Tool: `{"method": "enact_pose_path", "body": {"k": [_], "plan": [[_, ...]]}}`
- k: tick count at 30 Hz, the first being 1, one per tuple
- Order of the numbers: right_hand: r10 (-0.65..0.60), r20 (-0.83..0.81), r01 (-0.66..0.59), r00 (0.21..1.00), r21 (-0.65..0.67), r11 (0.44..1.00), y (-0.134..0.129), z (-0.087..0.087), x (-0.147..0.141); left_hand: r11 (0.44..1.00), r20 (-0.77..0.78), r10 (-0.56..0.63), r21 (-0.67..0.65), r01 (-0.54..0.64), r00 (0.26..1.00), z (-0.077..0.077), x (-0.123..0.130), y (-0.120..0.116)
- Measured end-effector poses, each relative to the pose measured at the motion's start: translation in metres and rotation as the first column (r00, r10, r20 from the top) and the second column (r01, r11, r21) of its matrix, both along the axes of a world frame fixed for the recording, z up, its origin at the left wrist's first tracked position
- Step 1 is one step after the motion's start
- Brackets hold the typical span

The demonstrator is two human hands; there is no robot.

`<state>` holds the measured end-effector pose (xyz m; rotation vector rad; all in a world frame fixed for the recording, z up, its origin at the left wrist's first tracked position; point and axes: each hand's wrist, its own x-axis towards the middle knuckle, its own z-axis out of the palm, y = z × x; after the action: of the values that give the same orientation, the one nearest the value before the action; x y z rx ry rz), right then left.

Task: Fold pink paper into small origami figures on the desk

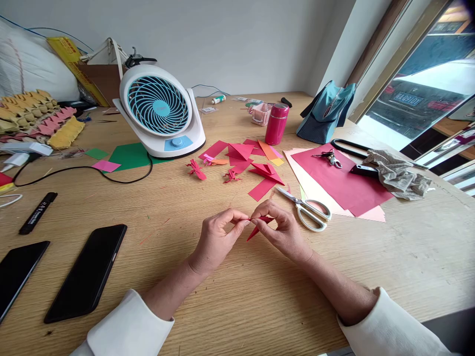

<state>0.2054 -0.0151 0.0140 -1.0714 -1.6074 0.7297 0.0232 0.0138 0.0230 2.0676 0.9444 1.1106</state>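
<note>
Between my fingertips is a small piece of folded red paper [256,232], with pointed ends showing below and behind my right fingers. My left hand [221,236] pinches one tip of it between thumb and forefinger. My right hand [281,232] grips the paper close beside, thumb and forefinger pressed together; part of the paper is hidden by these fingers. Just beyond lie small red folded paper figures [196,169] and a pile of red paper pieces [239,153]. White-handled scissors [313,215] rest on the table to the right of my right hand.
A white fan [159,106] stands at the back left, its cord crossing the wooden table [156,277]. Two black phones [87,272] and a black marker [38,213] lie left. Rightward are red paper sheets [334,173], keys [330,157], a pink flask [276,123] and a blue bag [324,113].
</note>
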Motion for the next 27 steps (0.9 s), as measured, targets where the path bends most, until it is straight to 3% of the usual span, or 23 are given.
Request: {"method": "enact_pose_path", "body": {"k": [4, 13, 23, 27], "plan": [[-0.008, 0.028, 0.007, 1.0, 0.033, 0.999, -0.0006, 0.0015, -0.001, 0.987, 0.072, -0.061, -0.142, 0.07, 0.996, -0.005, 0.001, 0.004], [-0.006, 0.055, 0.004, 0.998, 0.043, 0.999, -0.0005, 0.0043, -0.0002, 0.996, 0.065, -0.033, -0.077, 0.038, 0.997, 0.0001, 0.0002, 0.0046], [-0.017, 0.027, 0.017, 0.999, -0.003, 1.0, 0.0024, 0.0048, 0.0055, 0.985, 0.087, -0.004, -0.173, 0.019, 0.996, -0.0061, 0.0003, 0.0096], [0.013, 0.043, -0.013, 0.999, 0.014, 1.0, 0.0025, 0.007, 0.0053, 0.989, 0.039, -0.021, -0.145, 0.027, 0.999, -0.0053, 0.002, 0.0087]]}}
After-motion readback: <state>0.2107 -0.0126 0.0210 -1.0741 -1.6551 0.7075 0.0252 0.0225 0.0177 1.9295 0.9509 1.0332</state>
